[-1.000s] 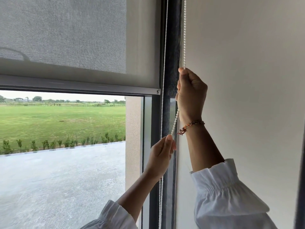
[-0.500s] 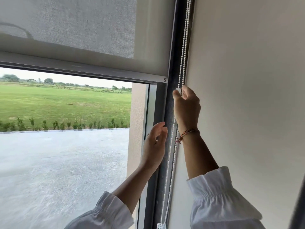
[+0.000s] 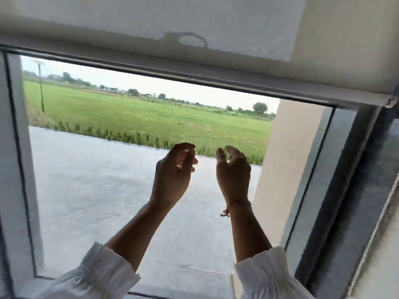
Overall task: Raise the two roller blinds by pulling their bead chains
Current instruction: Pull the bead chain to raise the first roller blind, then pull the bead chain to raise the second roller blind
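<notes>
Overhead, across the 10-to-2 o'clock band of the view: roller blind [image 3: 151, 16], pale grey woven fabric, light coming through the weave. Hanging partly raised, with the glass uncovered from its lower edge down. Long axis of its bottom bar [image 3: 194, 74] running side to side, tilted in this view from high at 9 o'clock to low at 3 o'clock, ending in a small end cap [image 3: 388, 102] with a dark mark too small to read. Shadow of a loop-shaped handle showing through the fabric near 12 o'clock. No other writing or brand legible anywhere.

Off at 4 o'clock, against the dark window frame [image 3: 354, 190]: bead chain [image 3: 380, 221], white and blurred, running steeply from upper right to lower left, well apart from both hands.

Nearer the middle, raised in front of the glass: left hand [image 3: 172, 180], fingers curled loosely inward, holding nothing. Just beside it toward 3 o'clock, right hand [image 3: 234, 175], thumb and fingers bent in a loose hook, also holding nothing, apart from the left. Thin braided bracelet [image 3: 236, 204] round the right wrist. White gathered cuffs [image 3: 265, 275] at 5 and 7 o'clock.

Beyond the pane: grey paved ground [image 3: 97, 190], a row of small plants, a green field [image 3: 151, 117], distant trees, pale sky. Beige wall pillar [image 3: 287, 169] outside at 3 o'clock.
</notes>
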The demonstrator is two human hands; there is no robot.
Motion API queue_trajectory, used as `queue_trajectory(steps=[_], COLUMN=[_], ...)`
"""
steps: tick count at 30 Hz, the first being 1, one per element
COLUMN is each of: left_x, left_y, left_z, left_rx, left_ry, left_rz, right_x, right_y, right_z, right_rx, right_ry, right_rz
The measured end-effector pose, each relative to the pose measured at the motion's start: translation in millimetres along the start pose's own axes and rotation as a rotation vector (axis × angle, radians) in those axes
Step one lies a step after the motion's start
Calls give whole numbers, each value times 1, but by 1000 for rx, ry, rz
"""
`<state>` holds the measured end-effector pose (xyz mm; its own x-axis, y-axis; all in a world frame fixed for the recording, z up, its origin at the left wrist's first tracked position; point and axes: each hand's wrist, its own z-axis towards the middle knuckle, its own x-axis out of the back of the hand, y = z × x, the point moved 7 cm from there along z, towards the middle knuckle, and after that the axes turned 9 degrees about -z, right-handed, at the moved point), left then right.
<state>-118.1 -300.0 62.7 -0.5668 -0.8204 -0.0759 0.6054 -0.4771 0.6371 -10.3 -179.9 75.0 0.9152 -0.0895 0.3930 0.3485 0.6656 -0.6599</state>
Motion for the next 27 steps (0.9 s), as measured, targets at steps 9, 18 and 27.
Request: queue_trajectory(steps=[9,18,27], left_x=[395,732,1050], left_y=[-67,-106,-137], left_z=[67,104,179], left_rx=[121,186,115], left_ry=[183,464,725], left_rz=[419,524,673], right_x=[-315,-552,-764], right_y=[-264,-525,-777], right_z=[-129,-260,-364], right_rx=[8,247,331], right_ry=[-321,-580,-795], right_rz=[417,610,835])
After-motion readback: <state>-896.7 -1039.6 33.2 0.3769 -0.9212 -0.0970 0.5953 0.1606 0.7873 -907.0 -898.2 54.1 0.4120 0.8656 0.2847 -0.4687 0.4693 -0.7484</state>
